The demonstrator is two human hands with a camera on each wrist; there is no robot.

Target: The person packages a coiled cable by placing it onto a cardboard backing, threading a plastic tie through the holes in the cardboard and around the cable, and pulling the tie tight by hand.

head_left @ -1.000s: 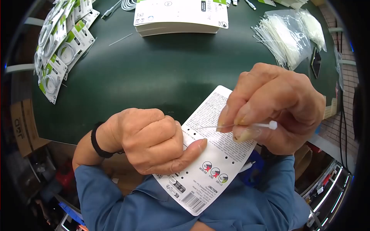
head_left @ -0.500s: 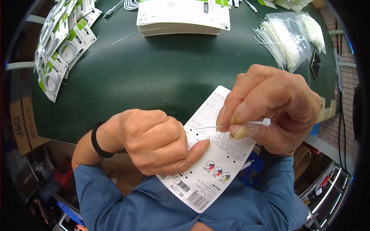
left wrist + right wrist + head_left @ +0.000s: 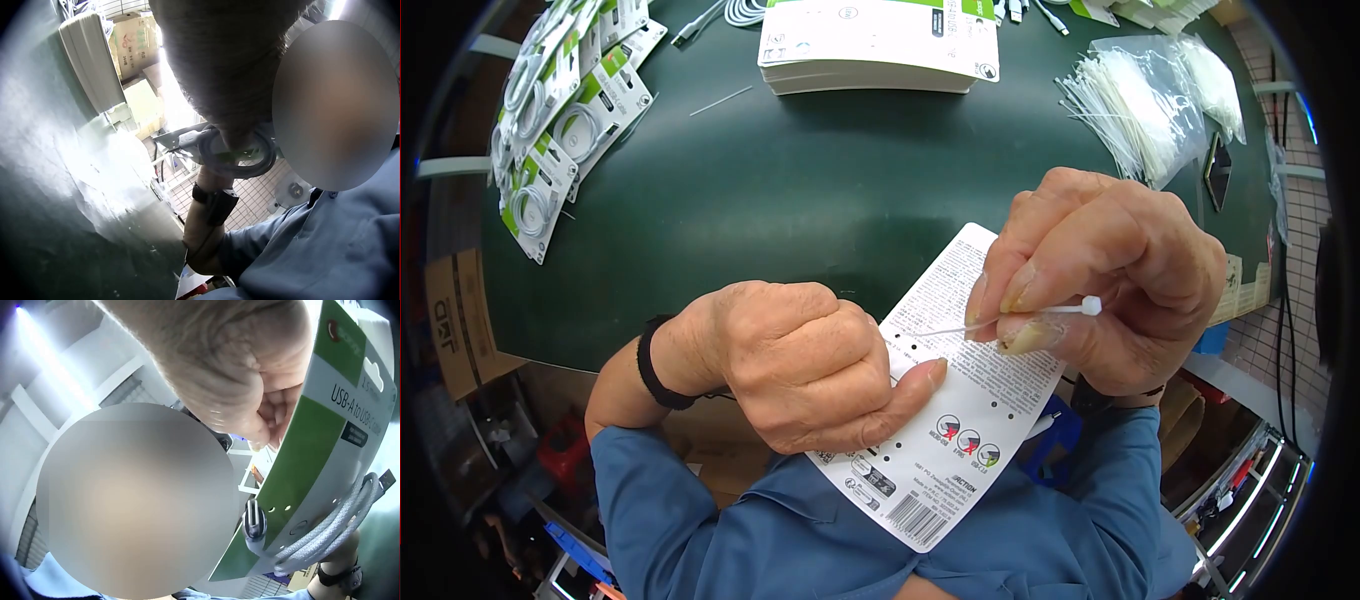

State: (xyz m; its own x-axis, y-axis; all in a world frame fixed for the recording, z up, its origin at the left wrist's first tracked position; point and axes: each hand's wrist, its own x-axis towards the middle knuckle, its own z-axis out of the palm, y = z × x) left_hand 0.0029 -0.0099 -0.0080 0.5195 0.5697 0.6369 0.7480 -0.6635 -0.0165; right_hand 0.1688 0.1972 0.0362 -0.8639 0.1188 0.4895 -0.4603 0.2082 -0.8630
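A printed packaging card [image 3: 945, 425], back side up and slanted, is held by my left hand [image 3: 805, 370], its thumb lying on the card and its other fingers curled. In the right wrist view, a coiled pale braided USB cable [image 3: 325, 540] lies against the card's green-and-white front. The coil [image 3: 265, 165] also appears below the left hand in the left wrist view. My right hand [image 3: 1115, 280] pinches a thin white cable tie [image 3: 1072, 308] between thumb and fingertips over the card's upper part. Its square head points right; its thin tail reaches left toward the card's holes.
A stack of cards [image 3: 870, 75] stands at the table's far side. Packed cable cards [image 3: 550, 130] pile up at the left. Bagged cable ties [image 3: 1140, 110] lie at the right, beside a phone [image 3: 1218, 172]. One loose tie [image 3: 720, 101] lies on the green table [image 3: 800, 190].
My right hand has shifted slightly left with the cable tie, whose head now sits a little higher and farther left. The left hand and card have moved only slightly right.
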